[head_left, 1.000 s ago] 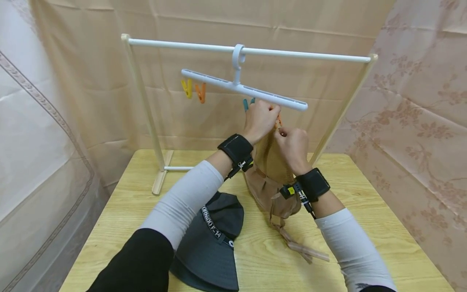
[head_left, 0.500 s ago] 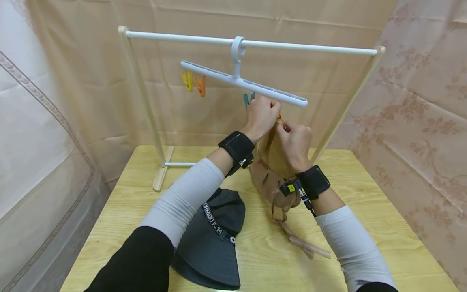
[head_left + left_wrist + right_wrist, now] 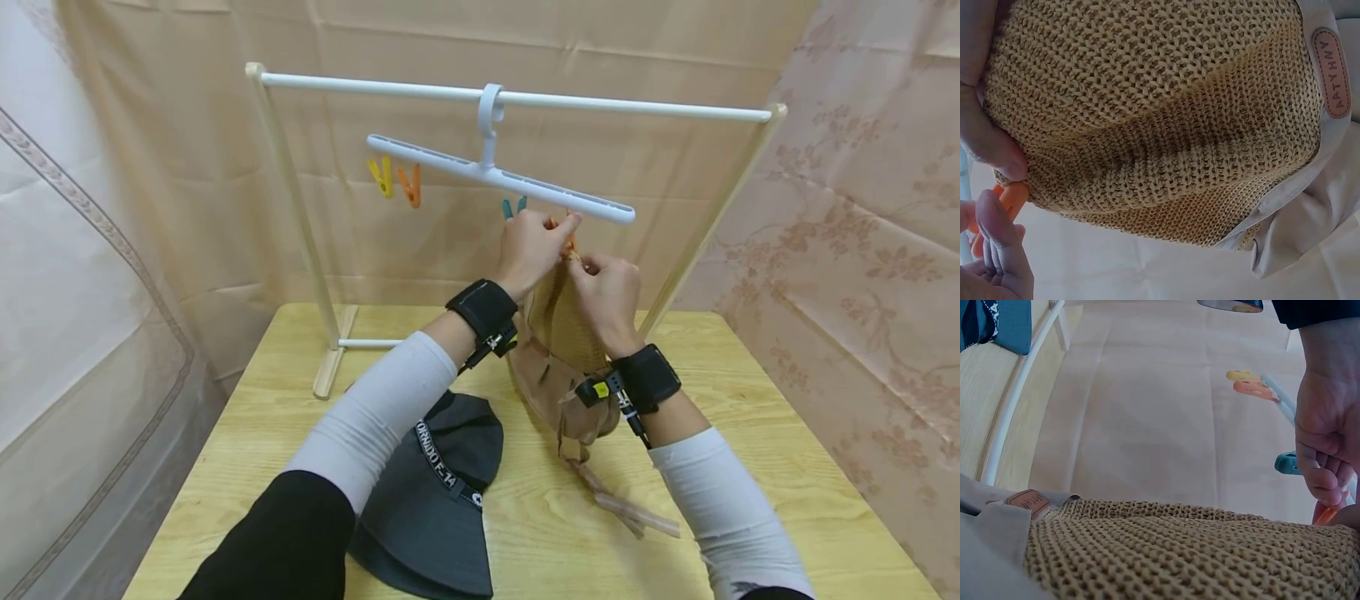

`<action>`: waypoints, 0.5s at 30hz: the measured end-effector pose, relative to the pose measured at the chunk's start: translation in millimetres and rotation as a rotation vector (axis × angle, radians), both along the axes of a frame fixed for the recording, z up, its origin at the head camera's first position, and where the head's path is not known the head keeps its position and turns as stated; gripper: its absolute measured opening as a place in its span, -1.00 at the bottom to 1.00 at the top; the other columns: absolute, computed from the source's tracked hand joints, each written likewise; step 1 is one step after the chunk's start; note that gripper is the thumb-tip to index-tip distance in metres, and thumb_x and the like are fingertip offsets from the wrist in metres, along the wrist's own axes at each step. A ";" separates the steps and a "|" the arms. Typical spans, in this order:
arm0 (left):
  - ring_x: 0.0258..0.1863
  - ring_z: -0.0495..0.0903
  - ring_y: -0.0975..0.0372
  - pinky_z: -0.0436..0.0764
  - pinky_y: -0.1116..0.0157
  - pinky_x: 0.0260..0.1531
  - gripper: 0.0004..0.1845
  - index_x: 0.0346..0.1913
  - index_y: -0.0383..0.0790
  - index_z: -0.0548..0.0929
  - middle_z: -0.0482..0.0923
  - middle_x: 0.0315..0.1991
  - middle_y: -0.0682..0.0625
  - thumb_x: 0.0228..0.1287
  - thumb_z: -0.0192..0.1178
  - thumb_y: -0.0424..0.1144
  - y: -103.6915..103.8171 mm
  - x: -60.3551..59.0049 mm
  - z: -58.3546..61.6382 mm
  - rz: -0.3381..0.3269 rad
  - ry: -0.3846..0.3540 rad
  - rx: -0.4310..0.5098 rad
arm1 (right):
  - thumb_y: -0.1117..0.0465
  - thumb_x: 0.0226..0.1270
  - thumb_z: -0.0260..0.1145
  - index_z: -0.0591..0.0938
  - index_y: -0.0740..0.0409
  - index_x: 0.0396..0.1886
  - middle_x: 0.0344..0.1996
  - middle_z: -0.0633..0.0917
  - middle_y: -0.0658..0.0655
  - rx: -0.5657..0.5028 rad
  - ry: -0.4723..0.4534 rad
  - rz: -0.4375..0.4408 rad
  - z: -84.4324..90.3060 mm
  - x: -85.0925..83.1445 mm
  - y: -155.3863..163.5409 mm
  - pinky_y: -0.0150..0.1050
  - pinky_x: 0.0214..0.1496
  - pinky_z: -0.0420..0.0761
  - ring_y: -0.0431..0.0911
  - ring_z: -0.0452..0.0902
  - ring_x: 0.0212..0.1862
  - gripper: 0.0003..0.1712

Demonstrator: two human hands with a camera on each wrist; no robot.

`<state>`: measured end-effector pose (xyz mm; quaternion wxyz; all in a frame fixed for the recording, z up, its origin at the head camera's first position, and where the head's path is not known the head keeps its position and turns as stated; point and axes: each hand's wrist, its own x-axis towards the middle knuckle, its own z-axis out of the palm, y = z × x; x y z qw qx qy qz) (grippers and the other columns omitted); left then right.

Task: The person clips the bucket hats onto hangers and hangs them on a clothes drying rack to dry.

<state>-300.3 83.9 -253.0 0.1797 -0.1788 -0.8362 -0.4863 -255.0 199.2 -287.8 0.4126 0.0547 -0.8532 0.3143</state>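
Observation:
Under the right half of a pale blue hanger (image 3: 431, 157), my left hand (image 3: 528, 250) pinches an orange clothespin (image 3: 1014, 199) between thumb and fingers. Just below it, my right hand (image 3: 609, 302) pinches the gathered top of a tan knitted sun hat (image 3: 573, 333). In the left wrist view the pin sits right at the edge of the knit. The hat hangs down with its beige brim and ties toward the table, and a brown label (image 3: 1331, 73) shows on its band. The right wrist view shows the knit close up, with my left fingers at the pin.
The hanger hooks over a white rail (image 3: 637, 102) on a wooden stand. Yellow (image 3: 382, 177), orange (image 3: 410, 187) and teal (image 3: 507, 208) clothespins hang from it. A dark grey hat (image 3: 427, 525) lies on the wooden table (image 3: 247, 467), partly behind my left forearm.
Both hands stay at the clothespin and hat top, with only small finger shifts. My left hand has moved slightly left. The hanger tilts a little, and the whole view drifts slightly.

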 end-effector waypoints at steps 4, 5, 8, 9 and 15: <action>-0.72 0.43 0.29 0.21 0.44 -0.69 -0.45 -0.65 -0.17 0.66 0.57 -0.72 0.07 0.37 0.12 0.14 -0.9 0.4 -3.4 -0.023 -0.019 0.033 | 0.28 0.21 0.33 0.78 0.37 -0.43 -0.61 0.73 0.28 -0.003 -0.016 -0.007 -1.4 0.3 -0.1 -0.42 -0.52 0.23 -0.07 0.47 -0.61 -0.79; -0.72 0.44 0.29 0.22 0.44 -0.68 -0.46 -0.64 -0.17 0.66 0.58 -0.71 0.05 0.37 0.12 0.14 -1.0 0.4 -4.3 -0.027 -0.025 0.042 | 0.27 0.22 0.33 0.78 0.36 -0.43 -0.61 0.73 0.28 -0.005 -0.020 -0.007 -2.0 0.1 0.1 -0.43 -0.52 0.22 -0.08 0.46 -0.61 -0.79; -0.70 0.47 0.27 0.23 0.43 -0.67 -0.47 -0.63 -0.18 0.66 0.59 -0.70 0.03 0.36 0.13 0.14 -0.9 0.8 -6.7 -0.027 -0.032 0.058 | 0.24 0.23 0.34 0.78 0.34 -0.40 -0.58 0.74 0.27 -0.013 -0.039 -0.003 -3.4 0.2 1.7 -0.46 -0.52 0.22 -0.08 0.49 -0.59 -0.78; -0.69 0.48 0.27 0.24 0.43 -0.66 -0.47 -0.63 -0.18 0.66 0.59 -0.69 0.03 0.36 0.14 0.14 -0.7 1.0 -7.4 -0.024 -0.031 0.059 | 0.23 0.24 0.35 0.79 0.34 -0.39 -0.56 0.75 0.28 -0.018 -0.046 0.001 -3.8 0.3 2.5 -0.47 -0.52 0.23 -0.05 0.51 -0.58 -0.78; -0.66 0.52 0.28 0.28 0.43 -0.63 -0.49 -0.58 -0.19 0.68 0.61 -0.67 0.02 0.35 0.15 0.14 1.3 2.0 -8.2 -0.031 -0.034 0.070 | 0.19 0.27 0.35 0.78 0.33 -0.32 -0.52 0.76 0.28 -0.027 -0.090 0.008 -2.5 2.4 7.0 -0.46 -0.56 0.24 -0.05 0.50 -0.57 -0.75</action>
